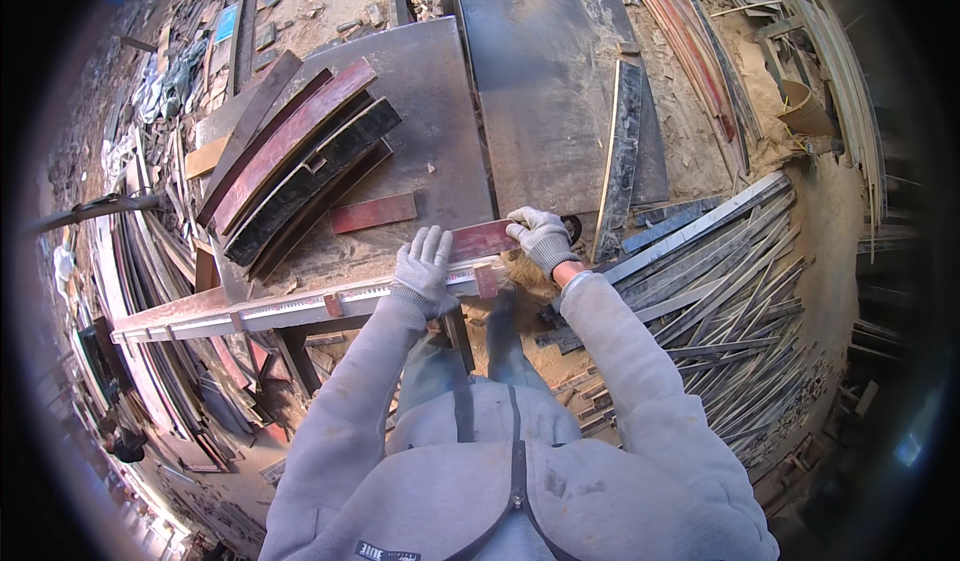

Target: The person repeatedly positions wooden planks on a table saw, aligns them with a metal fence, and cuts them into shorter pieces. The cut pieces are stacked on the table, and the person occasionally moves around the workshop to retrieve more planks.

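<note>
A narrow red board lies across the near edge of the metal table, between my hands. My left hand, in a pale knit glove, rests with its fingers stretched out at the board's left end. Also gloved, my right hand grips the board's right end with bent fingers. Just in front of me, a pale rail with a measuring scale runs along the table edge, and small reddish blocks sit on it. A short red board piece lies left of my left hand.
Stacked red and black boards lie at the table's left. A dark gap splits the metal table top. One long strip stands at its right. Piled wood strips fill the right side; scrap covers the left.
</note>
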`<state>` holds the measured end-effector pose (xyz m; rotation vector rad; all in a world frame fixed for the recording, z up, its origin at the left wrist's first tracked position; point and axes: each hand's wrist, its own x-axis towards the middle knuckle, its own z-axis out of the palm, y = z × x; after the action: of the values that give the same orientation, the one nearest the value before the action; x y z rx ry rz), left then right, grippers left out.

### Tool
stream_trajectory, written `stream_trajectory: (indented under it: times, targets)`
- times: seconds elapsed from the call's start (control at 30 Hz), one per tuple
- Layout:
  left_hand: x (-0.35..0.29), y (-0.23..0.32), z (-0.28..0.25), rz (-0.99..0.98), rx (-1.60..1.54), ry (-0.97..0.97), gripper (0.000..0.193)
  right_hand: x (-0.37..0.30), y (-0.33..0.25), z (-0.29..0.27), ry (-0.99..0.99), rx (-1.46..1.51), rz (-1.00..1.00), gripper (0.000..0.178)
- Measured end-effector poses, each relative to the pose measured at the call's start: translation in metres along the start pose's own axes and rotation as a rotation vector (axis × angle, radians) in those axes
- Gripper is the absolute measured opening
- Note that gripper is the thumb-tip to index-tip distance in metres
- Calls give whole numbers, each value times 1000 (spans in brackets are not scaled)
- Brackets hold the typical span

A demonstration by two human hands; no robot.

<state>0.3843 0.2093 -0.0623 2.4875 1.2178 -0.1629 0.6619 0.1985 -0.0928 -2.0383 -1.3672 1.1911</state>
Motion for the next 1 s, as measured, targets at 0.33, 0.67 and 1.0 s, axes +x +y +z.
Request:
stream_trajectory:
  times: [0.33, 0.67, 1.0]
  targets:
    - [52, -35, -37, 32, -39, 13, 121, -49, 34, -15, 392, -11, 84, 23]
    - [196, -106, -106, 33, 33, 32, 116, -116, 43, -6, 364, -61, 223, 25]
    - [280, -153, -145, -22, 36, 70, 113, -168, 60, -7, 497, 12, 375, 29]
